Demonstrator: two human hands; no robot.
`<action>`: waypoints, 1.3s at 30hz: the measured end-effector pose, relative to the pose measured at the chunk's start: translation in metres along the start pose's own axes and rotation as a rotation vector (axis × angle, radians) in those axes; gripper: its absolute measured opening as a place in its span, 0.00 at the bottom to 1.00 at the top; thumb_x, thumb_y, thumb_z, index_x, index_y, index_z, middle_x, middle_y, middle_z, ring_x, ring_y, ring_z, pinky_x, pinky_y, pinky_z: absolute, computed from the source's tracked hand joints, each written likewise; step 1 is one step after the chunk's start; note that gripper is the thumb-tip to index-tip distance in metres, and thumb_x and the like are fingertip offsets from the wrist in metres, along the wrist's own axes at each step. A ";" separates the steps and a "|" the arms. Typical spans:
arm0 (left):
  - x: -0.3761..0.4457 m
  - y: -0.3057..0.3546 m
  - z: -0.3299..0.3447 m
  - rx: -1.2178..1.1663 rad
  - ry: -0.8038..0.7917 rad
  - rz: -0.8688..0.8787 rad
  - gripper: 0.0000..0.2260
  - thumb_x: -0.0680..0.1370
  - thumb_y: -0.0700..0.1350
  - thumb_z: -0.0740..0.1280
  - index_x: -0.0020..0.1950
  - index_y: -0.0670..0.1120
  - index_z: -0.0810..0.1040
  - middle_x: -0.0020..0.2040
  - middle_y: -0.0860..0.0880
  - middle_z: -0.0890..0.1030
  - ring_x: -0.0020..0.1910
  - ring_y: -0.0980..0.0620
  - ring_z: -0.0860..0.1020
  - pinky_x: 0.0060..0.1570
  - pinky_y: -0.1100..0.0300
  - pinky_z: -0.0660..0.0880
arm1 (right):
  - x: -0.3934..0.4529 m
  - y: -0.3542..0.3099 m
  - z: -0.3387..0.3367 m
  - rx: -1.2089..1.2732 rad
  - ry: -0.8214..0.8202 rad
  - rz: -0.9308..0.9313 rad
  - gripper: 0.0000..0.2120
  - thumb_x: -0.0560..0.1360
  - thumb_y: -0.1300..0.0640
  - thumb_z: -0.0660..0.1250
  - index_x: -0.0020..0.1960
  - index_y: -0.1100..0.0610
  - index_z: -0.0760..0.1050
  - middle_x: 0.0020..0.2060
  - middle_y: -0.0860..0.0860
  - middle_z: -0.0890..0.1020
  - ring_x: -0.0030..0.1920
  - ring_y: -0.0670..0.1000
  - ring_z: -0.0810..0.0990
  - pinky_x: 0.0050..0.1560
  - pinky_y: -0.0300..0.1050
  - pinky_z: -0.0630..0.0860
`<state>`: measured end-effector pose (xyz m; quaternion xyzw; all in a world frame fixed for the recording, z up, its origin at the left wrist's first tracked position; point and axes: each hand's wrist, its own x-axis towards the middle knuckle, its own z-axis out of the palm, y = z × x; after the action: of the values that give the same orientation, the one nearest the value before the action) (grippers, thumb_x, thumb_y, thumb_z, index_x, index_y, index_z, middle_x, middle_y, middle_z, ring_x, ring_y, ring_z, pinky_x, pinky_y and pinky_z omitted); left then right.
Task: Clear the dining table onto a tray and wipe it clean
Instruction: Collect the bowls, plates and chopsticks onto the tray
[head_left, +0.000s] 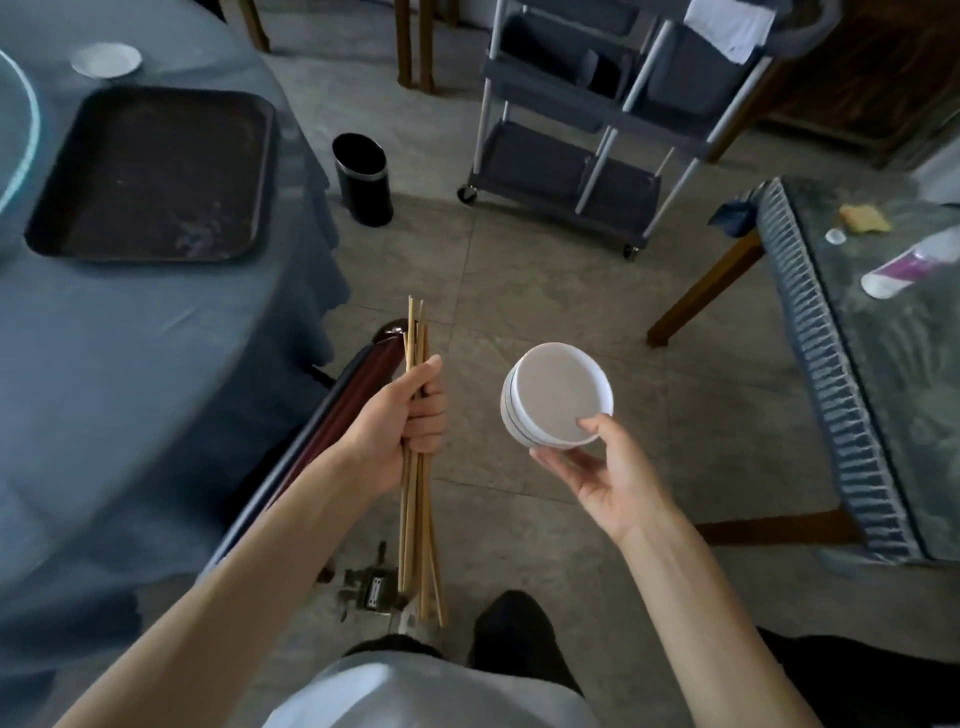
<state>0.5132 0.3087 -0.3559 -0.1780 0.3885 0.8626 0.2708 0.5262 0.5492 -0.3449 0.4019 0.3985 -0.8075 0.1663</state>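
Both hands were loaded: left hand (410, 415) fisted round a bundle of chopsticks (415, 457), right hand (597, 467) pinching the rim of a stack of small white bowls (556, 397), thumb inside, fingers under. Both hung over the floor, well clear of the table (130, 374). Tray (150, 171) sat empty on the table, one small plate (106, 60) beyond it. Best move, I'd say: set bowls flat on the tray first, then lay chopsticks alongside so nothing rolls. Bowl count unclear; table's far side was cut off, picture blurred there
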 end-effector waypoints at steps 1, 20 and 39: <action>0.010 0.008 0.002 -0.013 0.008 0.014 0.16 0.81 0.53 0.65 0.38 0.52 0.63 0.34 0.53 0.53 0.26 0.57 0.55 0.23 0.66 0.56 | 0.011 -0.011 0.005 -0.017 -0.009 0.012 0.13 0.78 0.65 0.67 0.61 0.58 0.74 0.66 0.68 0.75 0.64 0.70 0.79 0.48 0.59 0.85; 0.195 0.144 0.007 -0.462 0.433 0.465 0.16 0.82 0.50 0.63 0.36 0.51 0.64 0.29 0.56 0.57 0.22 0.59 0.58 0.19 0.67 0.59 | 0.270 -0.195 0.223 -0.591 -0.339 0.210 0.15 0.77 0.64 0.64 0.63 0.59 0.77 0.58 0.62 0.79 0.57 0.61 0.82 0.40 0.50 0.84; 0.195 0.285 -0.182 -1.071 0.753 0.862 0.23 0.83 0.51 0.62 0.28 0.50 0.66 0.24 0.55 0.59 0.17 0.59 0.59 0.15 0.67 0.57 | 0.349 -0.043 0.563 -1.275 -0.829 0.427 0.21 0.79 0.64 0.61 0.67 0.47 0.77 0.64 0.58 0.79 0.62 0.60 0.80 0.48 0.53 0.85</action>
<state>0.2044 0.0759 -0.4090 -0.3983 0.0201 0.8430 -0.3608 -0.0071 0.1572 -0.3934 -0.0367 0.6043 -0.4580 0.6509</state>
